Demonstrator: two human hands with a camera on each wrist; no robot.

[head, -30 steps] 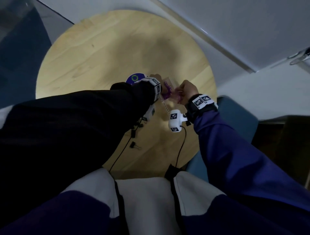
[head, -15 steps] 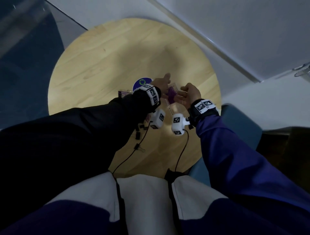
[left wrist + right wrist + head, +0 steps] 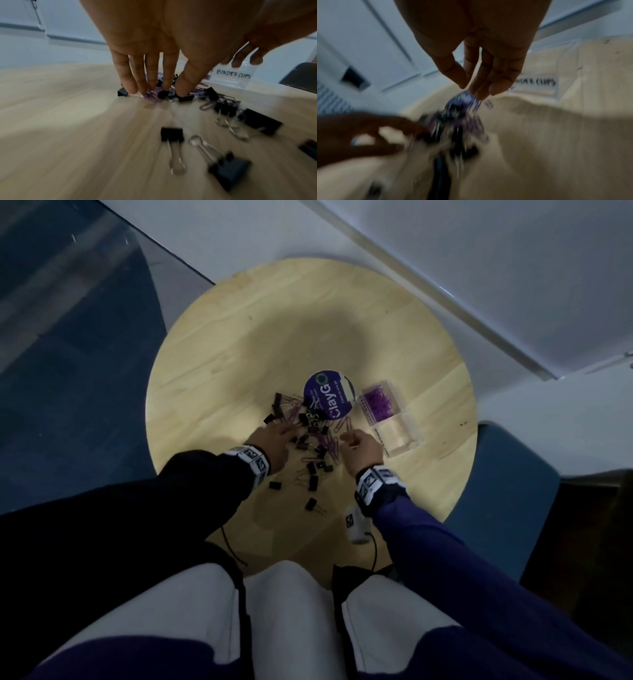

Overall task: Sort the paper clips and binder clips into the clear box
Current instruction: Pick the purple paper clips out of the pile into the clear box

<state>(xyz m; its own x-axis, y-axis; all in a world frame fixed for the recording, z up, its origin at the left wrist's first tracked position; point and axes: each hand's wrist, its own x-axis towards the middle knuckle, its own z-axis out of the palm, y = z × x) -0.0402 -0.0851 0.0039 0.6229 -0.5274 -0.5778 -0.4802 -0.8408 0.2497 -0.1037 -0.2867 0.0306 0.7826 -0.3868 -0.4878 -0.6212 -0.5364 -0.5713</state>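
Observation:
A pile of black binder clips [image 3: 313, 474] mixed with purple paper clips [image 3: 334, 446] lies at the middle of the round wooden table [image 3: 239, 354]. To its right stands the clear box [image 3: 399, 436]; its far compartment holds purple paper clips [image 3: 378, 404], and its near one is labelled BINDER CLIPS [image 3: 233, 74]. My left hand [image 3: 274, 440] lies on the pile's left side, its straight fingers [image 3: 126, 79] touching clips. Over the pile's right side my right hand [image 3: 358, 445] hangs with loose fingers [image 3: 488, 81]; that view is blurred, and I see nothing between them.
A round purple lid printed ClayGo [image 3: 327, 400] lies just beyond the pile, left of the box. Loose binder clips [image 3: 172, 134] are scattered toward me. A blue chair seat [image 3: 507, 491] sits at the table's right edge. White walls stand behind.
Both hands were together at the clear box. They have since drawn back toward me and apart, onto the pile. The box now stands alone on the table.

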